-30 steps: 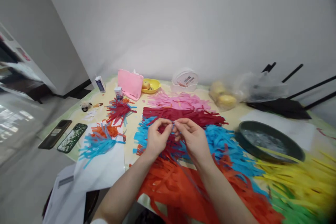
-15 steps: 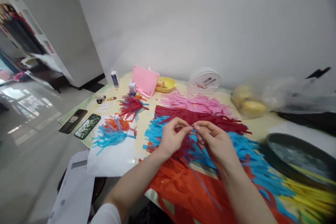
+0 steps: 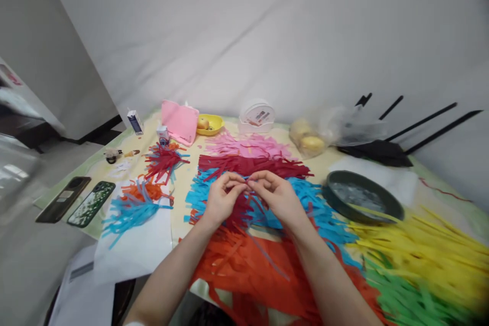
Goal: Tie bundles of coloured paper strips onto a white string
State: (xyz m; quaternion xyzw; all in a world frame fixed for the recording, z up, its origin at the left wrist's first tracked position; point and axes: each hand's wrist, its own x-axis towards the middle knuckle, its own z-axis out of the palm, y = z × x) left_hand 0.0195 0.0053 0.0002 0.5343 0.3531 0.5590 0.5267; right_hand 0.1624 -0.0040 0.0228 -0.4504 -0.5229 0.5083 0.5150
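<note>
My left hand (image 3: 221, 197) and my right hand (image 3: 275, 194) meet fingertip to fingertip above the table's middle. Both pinch a thin pale-blue paper strip (image 3: 267, 257) that trails down toward me over the orange strips (image 3: 244, 275). Under the hands lie dark red strips (image 3: 252, 165) and blue strips (image 3: 317, 204). Pink strips (image 3: 248, 145) lie farther back.
Yellow strips (image 3: 428, 249) and green strips (image 3: 405, 300) fill the right. A dark round tray (image 3: 361, 198) sits at right. On the left are small strip bundles (image 3: 133, 209) on white paper, two phones (image 3: 76, 204), a pink pouch (image 3: 179, 121), a yellow bowl (image 3: 212, 123) and a bag of fruit (image 3: 309, 140).
The view swung left, then back right. My hands stay joined on the strip with small finger movements.
</note>
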